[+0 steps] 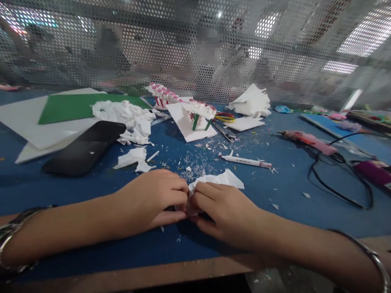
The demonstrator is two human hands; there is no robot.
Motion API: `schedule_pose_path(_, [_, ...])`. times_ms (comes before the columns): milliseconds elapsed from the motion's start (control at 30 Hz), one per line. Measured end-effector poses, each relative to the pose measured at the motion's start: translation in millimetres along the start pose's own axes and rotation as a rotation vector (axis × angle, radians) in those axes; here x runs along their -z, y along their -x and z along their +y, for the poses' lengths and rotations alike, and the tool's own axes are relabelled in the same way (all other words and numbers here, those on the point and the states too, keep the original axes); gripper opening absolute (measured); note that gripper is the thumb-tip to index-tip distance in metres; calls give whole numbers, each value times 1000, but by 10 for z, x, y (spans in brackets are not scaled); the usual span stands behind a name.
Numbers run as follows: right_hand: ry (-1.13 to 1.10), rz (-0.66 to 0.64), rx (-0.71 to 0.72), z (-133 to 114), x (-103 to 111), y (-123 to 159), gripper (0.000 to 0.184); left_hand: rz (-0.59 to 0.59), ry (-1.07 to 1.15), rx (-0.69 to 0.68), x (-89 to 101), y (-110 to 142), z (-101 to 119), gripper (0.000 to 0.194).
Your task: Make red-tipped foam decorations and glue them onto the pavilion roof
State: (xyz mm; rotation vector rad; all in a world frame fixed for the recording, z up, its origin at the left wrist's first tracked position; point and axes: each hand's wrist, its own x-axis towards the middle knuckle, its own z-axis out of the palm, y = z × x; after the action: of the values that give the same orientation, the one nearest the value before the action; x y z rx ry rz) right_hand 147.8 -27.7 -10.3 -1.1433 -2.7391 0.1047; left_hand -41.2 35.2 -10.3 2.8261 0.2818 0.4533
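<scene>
My left hand [166, 197] and my right hand [218, 205] meet close to the table's front edge, both with fingers closed on a white piece of tissue paper [226, 178]. Its crumpled far end sticks out beyond my right knuckles; the part between my fingers is mostly hidden. Beyond my hands lie small paper scraps and a white marker pen [247, 161]. Two small models stand farther back: one with green legs [200, 116] on a white board, and one with red legs and pink dots [165, 95].
Crumpled tissue [122, 116], a black phone [87, 148] and a green sheet [73, 106] lie left. At the back are scissors [225, 133] and stacked white paper [252, 101]. A pink glue gun [311, 142] with a looping black cord lies right. A perforated metal screen [177, 49] borders the table.
</scene>
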Motion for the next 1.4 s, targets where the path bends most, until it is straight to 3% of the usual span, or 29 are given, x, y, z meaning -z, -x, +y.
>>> schedule_pose_path(233, [-285,148,-66,79,-63,49,14,29,228,139,-54,5,-42,9])
schedule_pose_path(433, [-340,187,-127,67,-75,21,14,9,310,203,-45,-17,-33,11])
schedule_pose_path(700, [-360,173,-160,68,-90,9,20,66,247,232,-80,-15,-92,13])
schedule_pose_path(933, [-345,217,-179,56,-90,7,10,37,172,209,-49,-42,-120,13])
schedule_pose_path(1067, [-345,168,-126,73,-92,37,12,-12,184,232,-23,-38,-132,8])
schedule_pose_path(1167, [-337,131,-108,99,-81,50,4,-17,172,181,8,-26,-134,17])
schedule_pose_path(1233, [-343,112,-129,110,-71,55,8,-12,92,110,30,-19,-129,14])
schedule_pose_path(1333, [-271,144,-95,111,-64,50,2,-15,-7,5,46,-28,-114,6])
schedule_pose_path(1400, [-215,180,-52,109,-59,32,11,-32,-21,-21,39,-49,-104,14])
